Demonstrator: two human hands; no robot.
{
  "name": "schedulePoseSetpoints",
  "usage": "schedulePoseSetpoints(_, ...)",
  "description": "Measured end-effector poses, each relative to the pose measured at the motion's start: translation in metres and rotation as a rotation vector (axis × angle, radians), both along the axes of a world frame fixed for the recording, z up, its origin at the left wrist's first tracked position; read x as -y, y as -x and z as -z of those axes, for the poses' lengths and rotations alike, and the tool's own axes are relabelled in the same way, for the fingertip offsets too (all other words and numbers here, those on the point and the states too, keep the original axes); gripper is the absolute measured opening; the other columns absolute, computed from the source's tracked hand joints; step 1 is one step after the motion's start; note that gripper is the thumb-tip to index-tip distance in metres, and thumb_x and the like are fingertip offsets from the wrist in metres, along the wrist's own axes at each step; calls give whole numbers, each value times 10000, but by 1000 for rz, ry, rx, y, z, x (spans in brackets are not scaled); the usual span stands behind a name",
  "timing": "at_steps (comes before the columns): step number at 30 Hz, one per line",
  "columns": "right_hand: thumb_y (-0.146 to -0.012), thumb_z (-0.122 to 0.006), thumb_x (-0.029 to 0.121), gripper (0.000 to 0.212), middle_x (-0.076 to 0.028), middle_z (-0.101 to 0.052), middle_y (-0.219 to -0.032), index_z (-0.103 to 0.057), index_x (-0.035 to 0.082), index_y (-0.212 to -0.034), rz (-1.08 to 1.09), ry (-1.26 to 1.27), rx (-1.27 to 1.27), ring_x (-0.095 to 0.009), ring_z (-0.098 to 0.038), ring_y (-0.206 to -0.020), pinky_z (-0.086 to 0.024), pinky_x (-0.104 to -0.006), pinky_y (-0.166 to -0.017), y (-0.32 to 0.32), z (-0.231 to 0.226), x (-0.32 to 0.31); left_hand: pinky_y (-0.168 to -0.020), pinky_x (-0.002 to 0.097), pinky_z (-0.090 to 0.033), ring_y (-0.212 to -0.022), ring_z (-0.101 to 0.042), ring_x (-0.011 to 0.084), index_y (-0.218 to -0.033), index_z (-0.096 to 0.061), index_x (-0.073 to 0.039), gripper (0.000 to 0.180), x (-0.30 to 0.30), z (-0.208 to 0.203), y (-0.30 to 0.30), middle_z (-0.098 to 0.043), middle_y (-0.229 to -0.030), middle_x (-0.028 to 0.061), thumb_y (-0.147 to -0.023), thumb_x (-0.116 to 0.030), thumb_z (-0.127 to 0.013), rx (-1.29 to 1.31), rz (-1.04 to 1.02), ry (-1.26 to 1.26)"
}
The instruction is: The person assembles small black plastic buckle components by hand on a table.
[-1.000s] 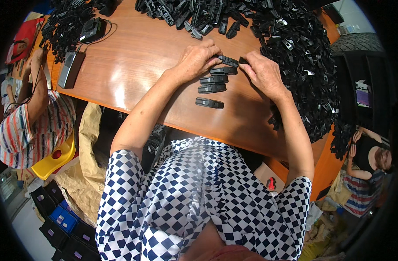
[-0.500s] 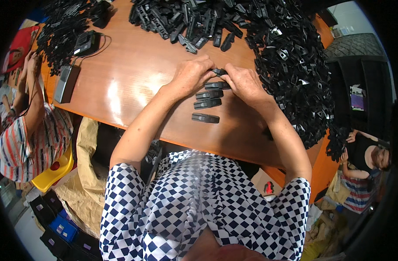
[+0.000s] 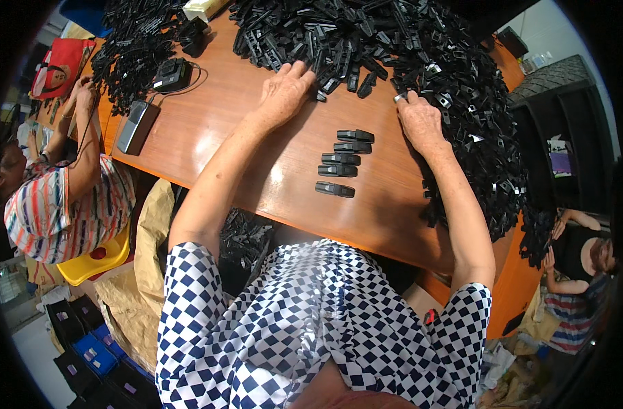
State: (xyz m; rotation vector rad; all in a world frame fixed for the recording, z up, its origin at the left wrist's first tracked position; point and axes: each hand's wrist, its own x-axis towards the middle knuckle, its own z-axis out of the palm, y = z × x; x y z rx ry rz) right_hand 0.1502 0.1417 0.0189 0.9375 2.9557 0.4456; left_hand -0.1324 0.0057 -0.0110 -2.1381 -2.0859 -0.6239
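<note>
My left hand [image 3: 287, 94] rests at the near edge of a large heap of black plastic parts [image 3: 339, 34]. Its fingers bend down at the parts, their tips hidden. At the left edge of the right-hand heap [image 3: 468, 136], my right hand [image 3: 420, 123] has its fingers closed at a small silvery piece [image 3: 400, 97]. Between my forearms, several black buckle-like pieces [image 3: 340, 159] lie crosswise in a column on the brown table [image 3: 298, 177]. The nearest one [image 3: 335, 189] sits a little apart from the others.
A grey box [image 3: 138, 127] is wired to a black device [image 3: 172, 74] on the left. Behind them lies another dark heap [image 3: 131, 61]. One person in a striped shirt [image 3: 73, 204] works at left; another person [image 3: 577, 252] is at far right. Brown paper [image 3: 124, 307] lies below.
My hands have parted from the small black piece they held together. It now lies at the column's far end. The left hand moved to the far heap, the right to the right-hand heap.
</note>
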Motion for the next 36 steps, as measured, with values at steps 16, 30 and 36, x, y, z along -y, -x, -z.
schedulePoseSetpoints(16, -938, -605, 83, 141, -187, -715, -978, -695, 45, -1040, 154, 853, -494, -377, -681, -948, -530, -455, -845, 14, 32, 6, -826, 481, -544, -1019, -652, 348, -1122, -611, -113, 212, 1, -3, -55, -605, -1098, 108, -987, -276, -592, 195, 48, 292)
schedulePoseSetpoints(30, -1021, -518, 79, 92, 0, -549, -701, -539, 85, -1111, 436, 2006, -952, -29, -416, -469, -290, -179, -413, 16, -9, 15, -782, 265, -552, -938, -649, 118, -1132, -607, -18, 202, -30, -10, -89, -670, -1027, 57, -995, -159, -655, 1288, 250, 241)
schedulePoseSetpoints(36, -938, -485, 8, 314, -88, -655, -920, -581, 27, -1236, 363, 1503, -842, -130, -632, -743, -495, -249, -607, 15, -34, 30, -610, 217, -546, -679, -655, 85, -1064, -610, -14, 210, -37, 2, -82, -687, -820, 39, -972, -183, -694, 1640, 143, 374)
